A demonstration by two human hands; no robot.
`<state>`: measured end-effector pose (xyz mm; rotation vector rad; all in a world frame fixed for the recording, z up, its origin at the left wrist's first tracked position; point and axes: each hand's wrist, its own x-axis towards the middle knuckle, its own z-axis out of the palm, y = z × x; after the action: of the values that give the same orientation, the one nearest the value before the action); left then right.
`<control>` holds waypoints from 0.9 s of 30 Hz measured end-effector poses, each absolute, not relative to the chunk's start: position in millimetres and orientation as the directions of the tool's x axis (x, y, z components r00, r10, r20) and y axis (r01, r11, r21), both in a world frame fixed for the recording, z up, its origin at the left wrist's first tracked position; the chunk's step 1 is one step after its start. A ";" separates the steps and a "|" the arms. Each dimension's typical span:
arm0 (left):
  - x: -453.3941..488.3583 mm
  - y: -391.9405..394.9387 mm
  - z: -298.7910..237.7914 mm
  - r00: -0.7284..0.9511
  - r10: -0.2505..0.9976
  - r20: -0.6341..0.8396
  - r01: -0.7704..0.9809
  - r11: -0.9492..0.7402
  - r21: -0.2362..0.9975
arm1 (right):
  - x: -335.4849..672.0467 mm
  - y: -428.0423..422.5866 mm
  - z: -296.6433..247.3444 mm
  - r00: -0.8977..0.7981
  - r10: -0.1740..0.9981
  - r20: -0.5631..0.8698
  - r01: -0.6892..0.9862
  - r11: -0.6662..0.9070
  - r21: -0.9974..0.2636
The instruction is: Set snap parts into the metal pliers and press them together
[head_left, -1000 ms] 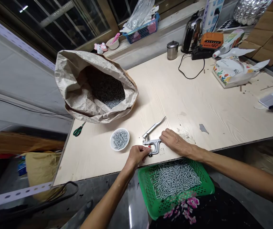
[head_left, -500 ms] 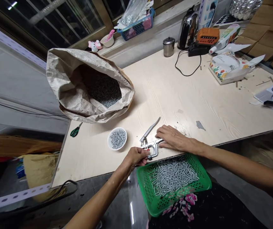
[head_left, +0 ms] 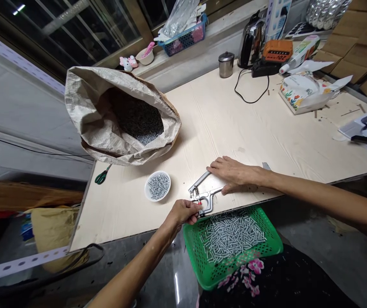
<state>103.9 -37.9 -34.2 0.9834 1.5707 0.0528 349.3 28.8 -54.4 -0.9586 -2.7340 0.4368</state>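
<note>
Snap pliers (head_left: 206,195) with silver handles, a spring and a red part at the jaw lie on the table near its front edge. My right hand (head_left: 235,173) spans the handles, fingers over the upper handle's end and thumb at the lower one. At the jaw, my left hand (head_left: 185,212) is closed in a pinch; whatever is between its fingertips is too small to make out. A white bowl (head_left: 146,193) of small metal screw-like pieces stands left of the pliers. Below the table edge sits a green basket (head_left: 199,270) holding many similar pieces.
A large open woven sack (head_left: 81,107) with dark and silvery pieces stands at the back left. Green-handled scissors (head_left: 100,177) lie by the left edge. Farther back are a metal canister (head_left: 226,66), a kettle (head_left: 250,40), an orange battery (head_left: 278,50) and a tissue pack (head_left: 302,92).
My right hand has moved up and right along the pliers, and its fingers now rest on the upper handle, which was free before. The left hand stays at the jaw.
</note>
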 end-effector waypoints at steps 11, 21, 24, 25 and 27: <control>143.9 -27.6 -37.5 0.558 0.830 0.013 0.762 -0.518 0.390 | 344.2 7.2 -41.2 -0.728 0.685 0.009 0.636 0.681 -0.363; 156.8 -13.1 -46.0 0.578 0.816 -0.025 0.784 -0.546 0.294 | 355.5 5.5 -53.0 -0.692 0.721 0.045 0.666 0.661 -0.347; 160.3 -15.6 -51.7 0.539 0.842 0.016 0.802 -0.518 0.296 | 347.9 6.3 -60.5 -0.692 0.717 0.083 0.653 0.672 -0.349; 161.4 -15.7 -53.1 0.533 0.846 0.019 0.807 -0.515 0.289 | 346.6 6.7 -62.4 -0.688 0.721 0.087 0.656 0.668 -0.350; 162.1 -15.5 -53.4 0.529 0.848 0.015 0.812 -0.512 0.280 | 348.1 7.7 -64.3 -0.682 0.726 0.093 0.660 0.665 -0.349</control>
<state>162.1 -15.5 -53.4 2.5310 1.4004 0.2198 348.1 7.7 -64.3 -1.1225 -2.6567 0.4257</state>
